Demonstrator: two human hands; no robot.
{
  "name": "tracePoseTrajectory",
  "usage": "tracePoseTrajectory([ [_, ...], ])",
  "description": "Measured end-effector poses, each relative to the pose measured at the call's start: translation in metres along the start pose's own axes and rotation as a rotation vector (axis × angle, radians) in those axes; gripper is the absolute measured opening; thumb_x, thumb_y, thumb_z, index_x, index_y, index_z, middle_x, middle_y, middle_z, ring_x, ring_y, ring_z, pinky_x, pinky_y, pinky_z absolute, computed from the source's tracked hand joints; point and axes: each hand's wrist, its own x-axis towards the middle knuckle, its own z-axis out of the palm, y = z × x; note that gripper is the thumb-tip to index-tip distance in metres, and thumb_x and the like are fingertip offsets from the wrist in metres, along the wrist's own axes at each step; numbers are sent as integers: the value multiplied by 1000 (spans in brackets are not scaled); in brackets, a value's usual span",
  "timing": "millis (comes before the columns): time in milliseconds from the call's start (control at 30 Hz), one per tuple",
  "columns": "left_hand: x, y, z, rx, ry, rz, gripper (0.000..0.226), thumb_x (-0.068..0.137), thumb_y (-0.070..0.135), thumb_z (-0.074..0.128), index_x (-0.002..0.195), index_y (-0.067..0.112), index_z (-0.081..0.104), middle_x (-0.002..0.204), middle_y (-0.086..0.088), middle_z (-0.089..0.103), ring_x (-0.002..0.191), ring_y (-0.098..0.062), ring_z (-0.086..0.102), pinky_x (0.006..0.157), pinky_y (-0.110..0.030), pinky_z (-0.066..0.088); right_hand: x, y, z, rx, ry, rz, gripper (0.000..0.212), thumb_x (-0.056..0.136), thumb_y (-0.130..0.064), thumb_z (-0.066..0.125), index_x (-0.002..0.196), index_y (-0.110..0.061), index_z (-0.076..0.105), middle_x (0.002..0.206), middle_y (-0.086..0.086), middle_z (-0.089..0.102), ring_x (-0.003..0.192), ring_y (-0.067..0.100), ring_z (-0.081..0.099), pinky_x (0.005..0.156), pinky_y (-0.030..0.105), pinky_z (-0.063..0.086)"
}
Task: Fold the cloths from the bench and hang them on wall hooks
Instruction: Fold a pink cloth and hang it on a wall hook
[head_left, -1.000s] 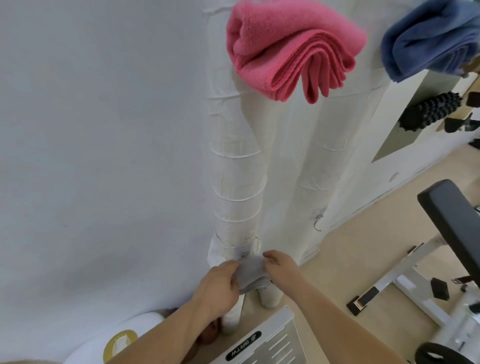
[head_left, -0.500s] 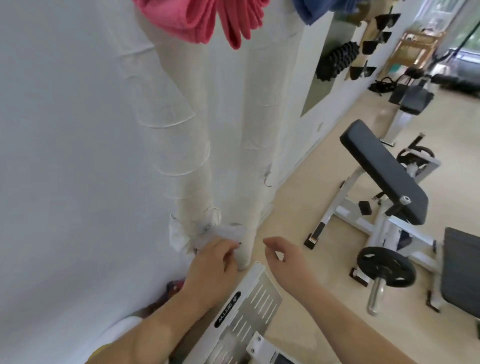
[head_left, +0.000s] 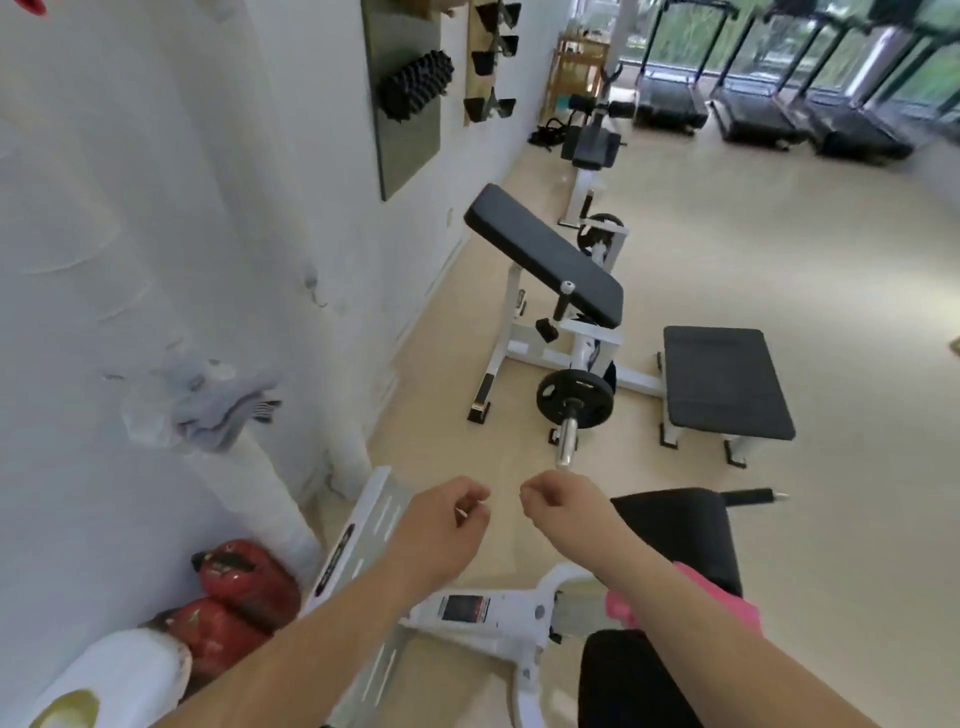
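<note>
Grey cloth hangs on the wall, ten o'clock from left hand and right hand, both curled, empty.

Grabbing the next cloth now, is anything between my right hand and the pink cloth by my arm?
Nothing visible does. The pink cloth lies beside the black pad, partly under the right forearm; the right hand, curled and empty, is just beyond it.

2 bare forearms extend forward; left hand and right hand sit close together, apart, fingers curled, empty.
</note>
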Motion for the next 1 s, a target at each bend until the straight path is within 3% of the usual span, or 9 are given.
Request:
tracePoseTrajectory([
  [100,-42,41,90,-63,-88,19,19,97,22,63,115,27,69,101,9,71,90,-12,69,91,-32,59,-75,85,-47,54,59,56,18,100,-36,55,103,-28,71,91,-8,72,82,11,69,74,25,56],
  [233,-93,88,206,-66,-259,17,18,98,17,62,113,24,67,97,7,68,89,-14,67,86,-28,57,-180,194,-103,143,207,164,26,97,-30,54,79,-17,67,70,0,68,62,11,59,67,31,51],
  [367,-130,118,292,-49,-440,10,21,100,8,58,119,15,65,97,2,64,90,-12,63,78,-15,52,-253,264,-139,296,311,305,28,96,-26,55,86,-5,69,84,17,73,63,12,57,64,30,45],
  [433,-137,118,319,-17,-460,27,23,98,11,63,118,23,63,105,9,65,100,-11,65,89,-17,54,-268,287,-145,370,361,345,24,96,-26,56,83,-11,70,83,15,74,66,14,59,68,32,48],
  [533,-129,111,341,71,-431,20,29,95,22,69,124,22,66,115,13,67,109,-10,66,105,-32,53,-274,307,-138,504,410,387,20,97,-20,56,89,-12,72,83,14,76,68,16,65,68,32,51],
  [667,-86,107,353,236,-357,-51,21,96,41,58,113,30,64,109,8,69,101,-16,66,98,-41,56,-259,320,-134,585,369,428,17,99,-16,54,98,-17,71,87,14,78,79,28,73,72,34,54],
  [800,-24,99,372,290,-394,-113,42,98,39,52,137,21,55,131,-1,62,120,-24,60,105,-42,50,-214,329,-157,541,282,416,16,100,-19,55,101,-22,71,87,10,78,78,24,72,75,35,56],
  [933,39,69,402,406,-459,-132,51,88,43,43,126,12,59,111,1,66,100,-22,65,88,-39,57,-161,339,-183,509,223,430,19,100,-20,55,96,-28,72,88,12,77,74,24,69,72,38,55],
  [1000,59,52,418,410,-498,-155,39,85,38,48,118,24,62,102,8,68,94,-18,67,85,-42,60,-145,348,-191,504,196,453,20,100,-19,55,96,-28,73,88,9,78,81,26,73,75,37,57],
])
